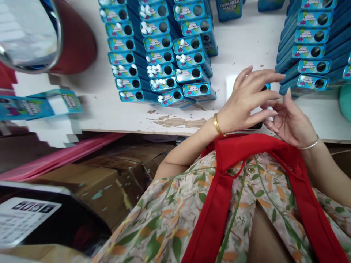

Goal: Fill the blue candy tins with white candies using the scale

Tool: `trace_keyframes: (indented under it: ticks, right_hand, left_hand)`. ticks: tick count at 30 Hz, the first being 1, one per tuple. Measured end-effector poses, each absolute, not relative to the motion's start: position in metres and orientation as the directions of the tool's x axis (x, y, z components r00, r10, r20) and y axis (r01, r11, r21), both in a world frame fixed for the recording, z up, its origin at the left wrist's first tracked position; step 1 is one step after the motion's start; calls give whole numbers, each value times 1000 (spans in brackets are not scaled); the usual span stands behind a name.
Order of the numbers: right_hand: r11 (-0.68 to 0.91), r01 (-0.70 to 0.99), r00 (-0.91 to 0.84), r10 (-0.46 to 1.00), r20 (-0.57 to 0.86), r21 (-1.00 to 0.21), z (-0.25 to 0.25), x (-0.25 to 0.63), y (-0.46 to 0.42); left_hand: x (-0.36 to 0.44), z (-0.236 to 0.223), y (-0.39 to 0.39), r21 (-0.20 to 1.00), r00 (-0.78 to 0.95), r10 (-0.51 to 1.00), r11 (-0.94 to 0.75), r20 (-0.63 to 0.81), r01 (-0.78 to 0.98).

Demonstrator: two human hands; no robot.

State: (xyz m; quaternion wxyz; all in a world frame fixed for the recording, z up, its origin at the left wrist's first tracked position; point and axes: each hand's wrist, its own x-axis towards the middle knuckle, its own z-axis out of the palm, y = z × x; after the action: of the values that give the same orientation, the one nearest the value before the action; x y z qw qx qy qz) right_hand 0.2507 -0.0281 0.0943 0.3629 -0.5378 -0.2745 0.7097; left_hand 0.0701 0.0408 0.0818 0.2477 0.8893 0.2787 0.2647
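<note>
My left hand (248, 100), with a gold bangle, reaches over the table's front edge with its fingers apart. Close to its thumb, my right hand (294, 122), wearing a silver bracelet, has curled fingers around small white candies (271, 114); how many it holds is hidden. Beneath my left hand lies a white flat object (230, 87) with a dark front part (256, 126), mostly covered. A bit of blue shows behind my left fingers. Left of my hands stand rows of blue candy tins (159, 44) with round dark openings, several with white candies lying on top.
More blue tins (309, 51) stand in rows at the right, close to my fingertips. A red round container (74, 40) is at the upper left, near a blue carton (27, 106). A green object (345, 100) shows at the right edge. Cardboard boxes (82, 182) sit below the table.
</note>
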Motion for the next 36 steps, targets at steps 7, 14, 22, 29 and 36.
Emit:
trace_keyframes:
  ticks: [7,14,22,29,36]
  right_hand:
    - [-484,-43,29,874,-486,-874,75,283,-56]
    - [-516,-88,162,836,-524,-852,68,305,-74]
    - [-525,-147,221,809,-545,-838,61,308,-78]
    - [-544,-149,228,793,-564,-826,58,313,-83]
    - [-517,-52,233,826,-514,-854,56,319,-86]
  left_hand:
    - [49,81,62,627,627,733,-623,262,467]
    - [41,51,74,532,751,651,-676,108,510]
    - [12,76,76,550,574,768,-621,284,559]
    - [-10,84,73,539,409,804,-593,431,599]
    - [-9,80,73,558,390,846,-533,363,636]
